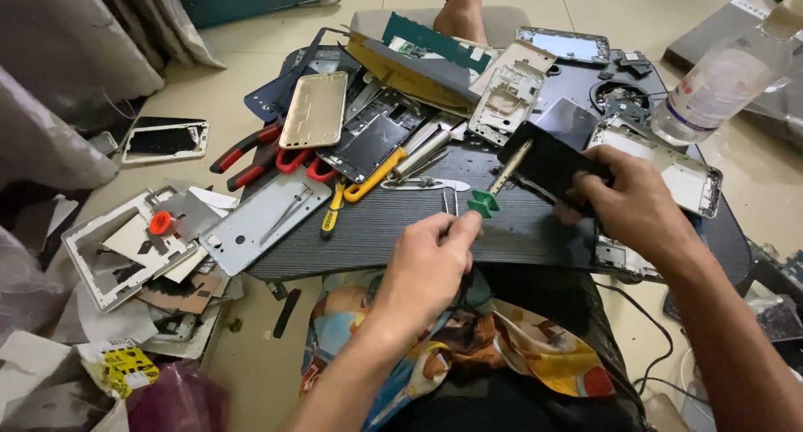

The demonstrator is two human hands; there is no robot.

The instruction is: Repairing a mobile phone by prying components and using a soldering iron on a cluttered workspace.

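A: Report finger state, left hand (pixel 425 269).

B: Fingers clenched. Thumb and forefinger pinch the green handle of a screwdriver (pixel 495 189). The shaft runs up toward 1 o'clock; its tip meets the near edge of the phone (pixel 548 166).

A: Right hand (pixel 629 199)?

B: Fingers grasp the phone by its right end, thumb on the near side, fingertips over the top face. The phone is black, tilted, and raised just off the board (pixel 401 231).

A: Location of the phone relative to the board?

B: At 2 o'clock from the board centre, above its right half. The board is dark and lies across the person's lap.

A: Items around the hands?

B: At 12 o'clock of the left hand: tweezers (pixel 422 182), touching the board. At 10 o'clock: a yellow-handled tool (pixel 375 176) and a second, smaller yellow tool (pixel 332 212). Further out at 10 o'clock: a gold back cover (pixel 314 108) and red-handled pliers (pixel 247 153). At 9 o'clock: a grey metal plate (pixel 263 219) overhanging the board's left edge.

A: Beyond the right hand?

B: At 1 o'clock: a clear plastic bottle (pixel 715 85), well apart. Just under the wrist: a white phone frame (pixel 694 181).
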